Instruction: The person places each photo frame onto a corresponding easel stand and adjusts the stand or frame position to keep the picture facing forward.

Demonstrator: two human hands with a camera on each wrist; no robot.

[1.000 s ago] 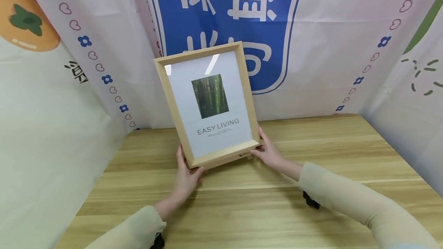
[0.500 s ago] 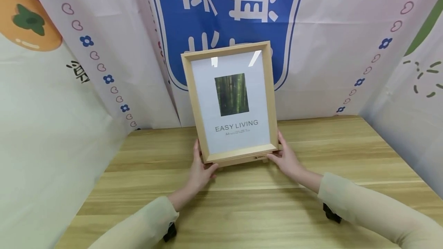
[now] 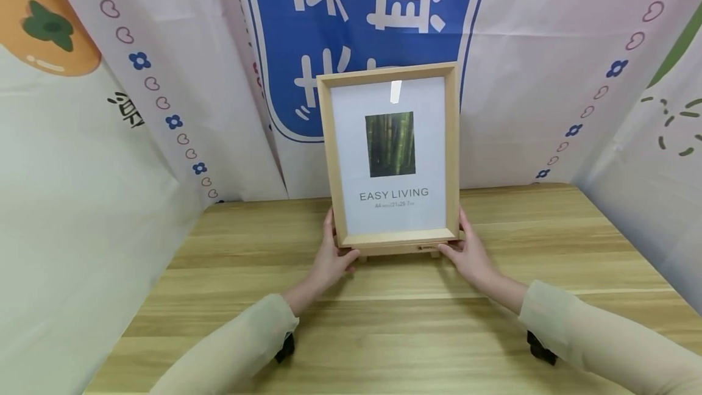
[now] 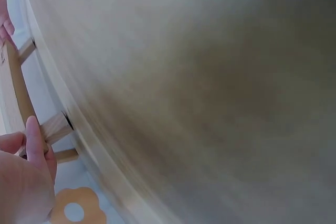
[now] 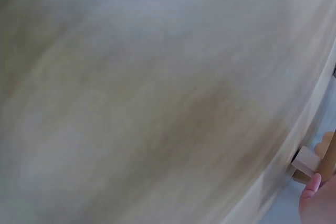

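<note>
A light wood picture frame (image 3: 450,151) with a bamboo photo and "EASY LIVING" print leans back, nearly upright, on the ledge (image 3: 392,249) of a small wooden easel. My left hand (image 3: 329,261) grips the easel at the ledge's left end, thumb in front and fingers up the side. At the opposite end my right hand (image 3: 473,258) holds it the same way. Seen from the left wrist, stubby easel legs (image 4: 55,128) reach the tabletop below my fingers. The right wrist view catches another leg (image 5: 306,161) beside my thumb. The easel's back is hidden behind the frame.
The wood-grain table (image 3: 373,334) spreads in front of the easel. Behind it hangs a white cloth with a blue printed panel (image 3: 290,108). More printed cloth (image 3: 71,200) walls off the left and right sides.
Both hands have moved the easel with the picture frame to the right. Its leftward tilt has been straightened until it stands almost level, facing forward.
</note>
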